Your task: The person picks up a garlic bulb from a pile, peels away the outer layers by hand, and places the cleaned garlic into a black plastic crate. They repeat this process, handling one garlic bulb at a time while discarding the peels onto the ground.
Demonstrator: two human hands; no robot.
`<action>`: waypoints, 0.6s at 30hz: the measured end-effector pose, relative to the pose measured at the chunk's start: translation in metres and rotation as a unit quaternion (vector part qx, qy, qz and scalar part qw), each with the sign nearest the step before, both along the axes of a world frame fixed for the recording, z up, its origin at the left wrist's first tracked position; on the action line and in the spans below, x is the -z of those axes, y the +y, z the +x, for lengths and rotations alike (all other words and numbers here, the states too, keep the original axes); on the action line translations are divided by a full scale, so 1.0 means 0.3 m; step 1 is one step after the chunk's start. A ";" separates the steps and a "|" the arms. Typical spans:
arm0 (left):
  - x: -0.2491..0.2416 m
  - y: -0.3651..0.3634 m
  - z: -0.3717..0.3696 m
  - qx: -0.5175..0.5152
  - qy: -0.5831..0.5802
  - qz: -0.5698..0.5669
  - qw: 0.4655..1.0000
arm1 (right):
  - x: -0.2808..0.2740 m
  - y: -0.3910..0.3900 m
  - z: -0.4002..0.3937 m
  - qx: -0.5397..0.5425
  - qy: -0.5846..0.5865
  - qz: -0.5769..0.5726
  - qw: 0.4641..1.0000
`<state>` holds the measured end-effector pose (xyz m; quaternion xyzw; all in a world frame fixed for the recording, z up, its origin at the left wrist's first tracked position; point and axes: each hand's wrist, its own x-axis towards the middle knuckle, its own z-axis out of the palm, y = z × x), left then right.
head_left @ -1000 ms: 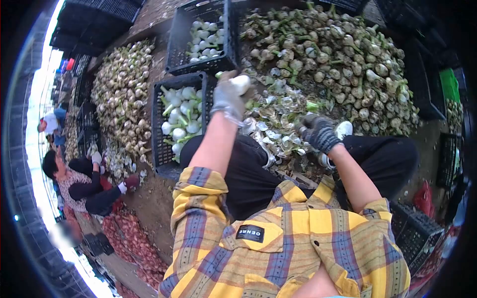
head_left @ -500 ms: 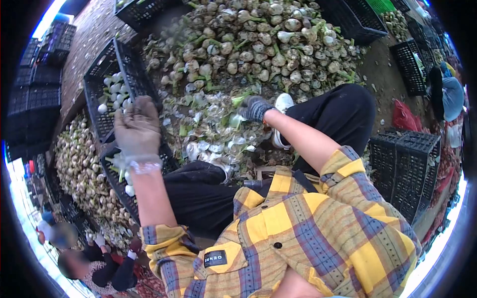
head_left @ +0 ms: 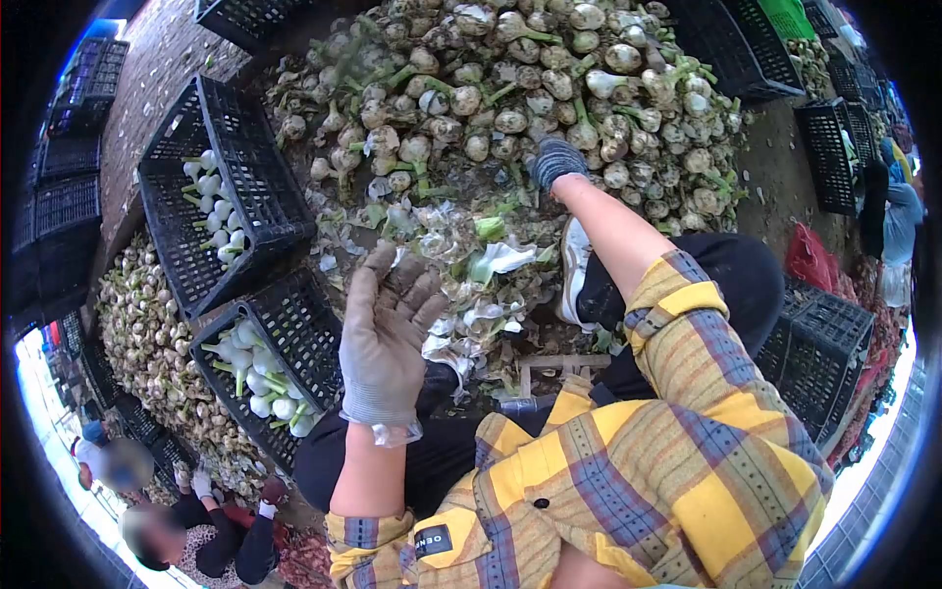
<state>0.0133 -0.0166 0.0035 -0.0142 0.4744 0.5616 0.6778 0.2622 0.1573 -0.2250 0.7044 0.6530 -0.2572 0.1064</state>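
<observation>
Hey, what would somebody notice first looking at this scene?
Probably the big heap of unpeeled garlic bulbs across the top, with the right hand reaching into it. Next, the gloved left hand, open and empty at centre, beside two black crates holding peeled white bulbs.

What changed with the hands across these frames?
The left hand let go of the peeled white bulb it held over the crates and now hangs open and empty. The right hand moved from the husks out to the unpeeled garlic pile. The crates stayed put.
</observation>
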 end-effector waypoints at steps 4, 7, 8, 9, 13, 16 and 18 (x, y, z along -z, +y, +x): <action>0.025 -0.008 -0.015 0.000 0.007 -0.010 1.000 | 0.045 0.011 0.017 -0.006 0.013 0.032 0.999; 0.029 -0.011 -0.006 0.000 0.029 0.006 1.000 | -0.095 0.005 -0.018 -0.020 0.063 0.076 0.995; 0.038 -0.013 -0.001 0.009 0.055 0.015 0.998 | -0.112 0.012 -0.024 -0.029 0.091 0.090 0.991; 0.055 -0.012 0.005 0.018 0.081 0.025 0.996 | -0.134 0.023 -0.029 -0.037 0.118 0.104 0.987; 0.080 -0.005 0.021 0.065 0.226 0.030 0.972 | -0.338 -0.016 -0.099 -0.088 0.303 -0.008 0.949; 0.107 0.003 0.040 0.064 0.258 0.025 0.964 | -0.580 -0.157 -0.155 0.079 0.571 -0.173 0.798; 0.087 0.001 0.062 0.052 0.227 0.011 0.972 | -0.642 -0.220 -0.184 0.075 0.618 -0.204 0.756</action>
